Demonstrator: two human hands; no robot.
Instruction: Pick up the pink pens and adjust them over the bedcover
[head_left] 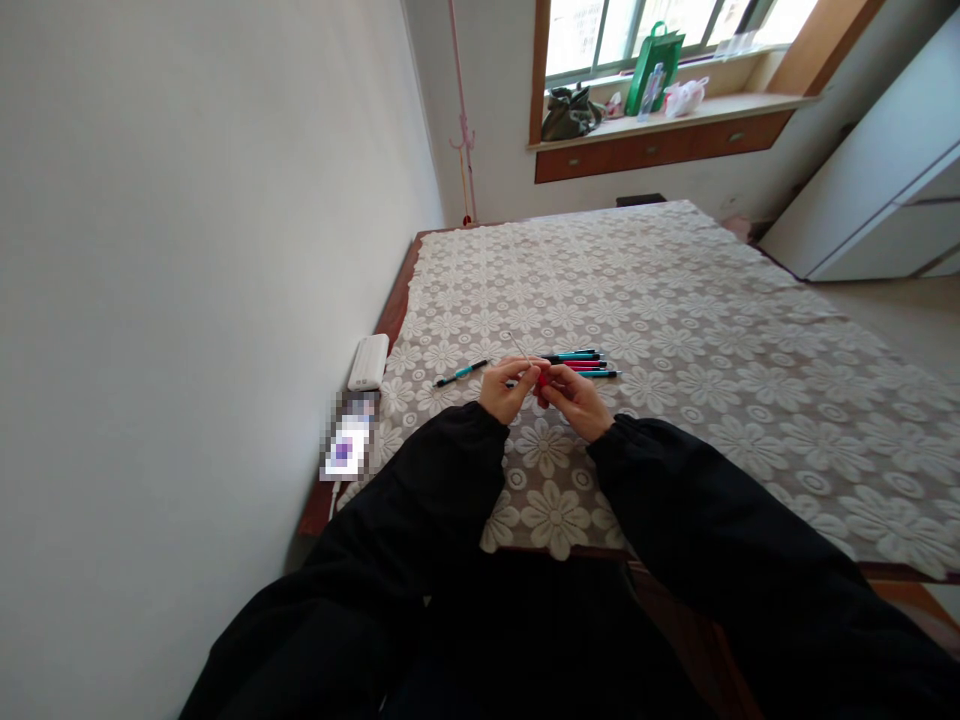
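Close together above the tablecloth (553,445), my left hand (504,390) and my right hand (579,398) are both closed in a pinch. Between them is a small red piece (542,384) that looks like part of a pen, held in my right fingers. A thin pale rod (519,347) sticks up and to the left from my left fingertips. Fingers hide where the rod and the red piece meet. Just behind my right hand lie several pens (589,364) in teal, black and red. A single teal and black pen (461,373) rests left of my left hand.
At the table's left edge are a white power bank (369,362) and a phone (349,440) with a cable, its screen blurred. The wall (225,250) runs close along that side. Bags and a bottle (651,92) stand on the windowsill.
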